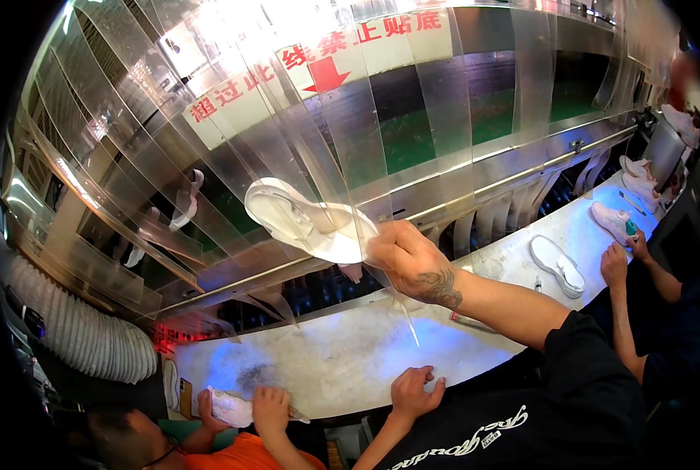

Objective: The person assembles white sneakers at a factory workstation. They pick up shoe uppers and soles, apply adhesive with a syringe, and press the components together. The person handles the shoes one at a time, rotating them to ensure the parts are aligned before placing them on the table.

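The right hand (pixel 401 254) grasps a white shoe (pixel 307 219) by its heel, up among the plastic strips (pixel 444 102). It looks light, somewhat bendable. The left hand (pixel 413 392) rests released on the surface (pixel 326 360).

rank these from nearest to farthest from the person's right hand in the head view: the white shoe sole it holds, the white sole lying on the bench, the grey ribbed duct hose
1. White shoe sole: gripped in the right hand, pushed between the clear plastic strips.
2. White sole lying on the pale bench: off to the right, near a co-worker's hands.
3. Grey ribbed duct hose: far left, below the machine.
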Action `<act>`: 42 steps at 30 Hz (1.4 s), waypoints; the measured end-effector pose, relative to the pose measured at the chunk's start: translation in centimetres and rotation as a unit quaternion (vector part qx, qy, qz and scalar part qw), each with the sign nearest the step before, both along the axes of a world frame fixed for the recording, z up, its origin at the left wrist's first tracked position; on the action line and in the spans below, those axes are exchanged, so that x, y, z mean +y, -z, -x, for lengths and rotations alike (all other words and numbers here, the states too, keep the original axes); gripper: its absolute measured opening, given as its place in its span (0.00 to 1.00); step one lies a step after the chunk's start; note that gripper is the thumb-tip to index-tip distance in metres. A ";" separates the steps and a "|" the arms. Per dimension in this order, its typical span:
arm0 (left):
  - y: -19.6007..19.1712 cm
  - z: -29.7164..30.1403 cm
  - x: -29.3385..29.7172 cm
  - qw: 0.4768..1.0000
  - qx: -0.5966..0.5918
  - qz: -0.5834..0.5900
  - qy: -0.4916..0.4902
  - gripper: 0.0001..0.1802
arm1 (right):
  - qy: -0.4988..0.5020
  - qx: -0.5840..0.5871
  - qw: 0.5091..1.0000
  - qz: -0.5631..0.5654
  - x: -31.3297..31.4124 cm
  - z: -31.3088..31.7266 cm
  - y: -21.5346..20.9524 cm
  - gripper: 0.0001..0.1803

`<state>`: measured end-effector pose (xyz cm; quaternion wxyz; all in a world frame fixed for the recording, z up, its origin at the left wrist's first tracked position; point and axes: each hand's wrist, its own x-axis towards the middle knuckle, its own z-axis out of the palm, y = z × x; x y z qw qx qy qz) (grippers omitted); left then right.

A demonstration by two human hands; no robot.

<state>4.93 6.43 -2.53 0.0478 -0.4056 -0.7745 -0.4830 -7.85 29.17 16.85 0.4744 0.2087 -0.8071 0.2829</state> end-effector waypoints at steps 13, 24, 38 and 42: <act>-0.2 0.1 -0.1 1.000 0.011 0.009 0.011 0.16 | -0.003 0.011 1.000 0.008 0.3 -0.4 -0.1 0.20; 0.5 0.3 -0.2 0.999 0.017 0.023 0.031 0.16 | 0.119 0.036 0.989 0.082 3.3 -4.2 -2.0 0.13; 0.9 0.5 -0.4 0.993 -0.092 0.062 0.044 0.18 | 0.124 0.065 0.986 0.085 6.9 -6.4 -1.9 0.10; -3.0 3.4 1.0 0.887 -0.436 -0.123 0.090 0.34 | 0.099 0.053 0.991 0.073 4.2 -9.6 0.0 0.09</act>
